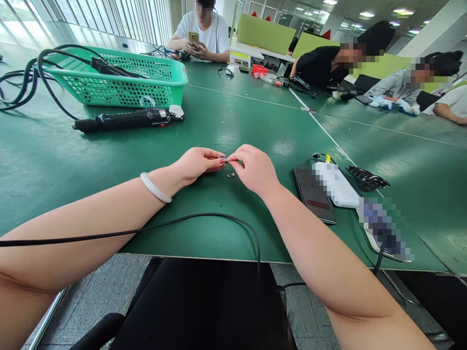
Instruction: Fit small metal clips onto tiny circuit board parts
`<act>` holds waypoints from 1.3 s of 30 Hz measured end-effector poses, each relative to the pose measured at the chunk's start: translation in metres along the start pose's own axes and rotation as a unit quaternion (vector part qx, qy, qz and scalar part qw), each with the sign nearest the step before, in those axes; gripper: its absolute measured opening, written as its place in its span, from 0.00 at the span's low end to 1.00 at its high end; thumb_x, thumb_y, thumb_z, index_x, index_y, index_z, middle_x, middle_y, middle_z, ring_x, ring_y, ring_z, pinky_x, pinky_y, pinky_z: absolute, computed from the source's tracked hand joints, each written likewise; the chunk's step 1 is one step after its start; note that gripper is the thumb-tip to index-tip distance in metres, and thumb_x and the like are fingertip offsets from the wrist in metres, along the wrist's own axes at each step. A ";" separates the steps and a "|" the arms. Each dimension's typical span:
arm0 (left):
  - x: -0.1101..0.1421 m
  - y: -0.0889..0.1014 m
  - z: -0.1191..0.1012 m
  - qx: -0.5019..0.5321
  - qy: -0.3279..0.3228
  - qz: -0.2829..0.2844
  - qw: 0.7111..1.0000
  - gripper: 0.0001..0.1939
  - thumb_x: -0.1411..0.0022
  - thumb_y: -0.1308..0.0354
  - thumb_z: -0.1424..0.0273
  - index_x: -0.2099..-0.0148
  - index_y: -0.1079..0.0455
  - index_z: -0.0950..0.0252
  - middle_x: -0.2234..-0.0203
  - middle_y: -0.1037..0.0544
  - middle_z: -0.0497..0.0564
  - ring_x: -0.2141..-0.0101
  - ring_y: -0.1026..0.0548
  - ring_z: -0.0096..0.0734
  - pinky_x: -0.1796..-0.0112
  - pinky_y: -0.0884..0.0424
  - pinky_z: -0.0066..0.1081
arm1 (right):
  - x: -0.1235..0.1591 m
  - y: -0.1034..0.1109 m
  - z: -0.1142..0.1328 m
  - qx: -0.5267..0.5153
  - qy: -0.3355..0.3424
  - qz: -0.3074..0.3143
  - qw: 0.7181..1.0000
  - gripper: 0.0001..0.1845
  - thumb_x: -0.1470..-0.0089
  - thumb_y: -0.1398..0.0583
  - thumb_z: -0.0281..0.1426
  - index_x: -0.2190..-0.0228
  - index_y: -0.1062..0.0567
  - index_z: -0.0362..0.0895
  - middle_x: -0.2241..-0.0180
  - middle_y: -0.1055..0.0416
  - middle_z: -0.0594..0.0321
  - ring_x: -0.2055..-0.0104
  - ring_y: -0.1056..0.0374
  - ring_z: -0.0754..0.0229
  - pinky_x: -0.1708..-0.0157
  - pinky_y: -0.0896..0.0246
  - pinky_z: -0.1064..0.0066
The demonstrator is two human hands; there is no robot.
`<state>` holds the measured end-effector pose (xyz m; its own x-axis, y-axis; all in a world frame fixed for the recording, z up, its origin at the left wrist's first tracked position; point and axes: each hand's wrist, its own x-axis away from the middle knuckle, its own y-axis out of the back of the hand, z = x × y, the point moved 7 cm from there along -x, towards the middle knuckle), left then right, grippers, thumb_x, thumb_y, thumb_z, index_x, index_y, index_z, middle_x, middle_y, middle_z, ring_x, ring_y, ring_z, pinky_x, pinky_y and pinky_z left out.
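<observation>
My left hand and my right hand meet fingertip to fingertip above the green table. Between their pinched fingers sits a tiny dark part, too small to name. Both thumbs and forefingers are closed at it. Just below the fingertips, a small flat rectangular piece with a dark rim and a lighter centre lies on the table. A white bangle circles my left wrist.
A black electric screwdriver lies before a green plastic basket with thick cables. At right are a dark phone, a white device and a black hair clip. A black cable crosses the near table edge. Other people sit around the table.
</observation>
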<state>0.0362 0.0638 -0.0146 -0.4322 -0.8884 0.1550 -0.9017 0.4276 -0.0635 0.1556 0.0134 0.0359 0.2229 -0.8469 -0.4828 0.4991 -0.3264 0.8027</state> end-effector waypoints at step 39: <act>0.000 -0.002 -0.001 0.014 0.013 0.013 1.000 0.14 0.51 0.34 0.76 0.60 0.28 0.72 0.72 0.22 0.53 0.69 0.24 0.27 0.58 0.30 0.33 | 0.004 -0.027 -0.036 -0.015 -0.092 0.152 0.984 0.13 0.48 0.45 0.23 0.70 0.21 0.47 0.66 0.26 0.64 0.67 0.35 0.64 0.67 0.43 0.70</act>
<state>0.0376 0.0631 -0.0139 -0.4558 -0.8719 0.1788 -0.8901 0.4455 -0.0964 0.1732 0.0335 -0.0004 0.2119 -0.9658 -0.1492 0.4579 -0.0367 0.8882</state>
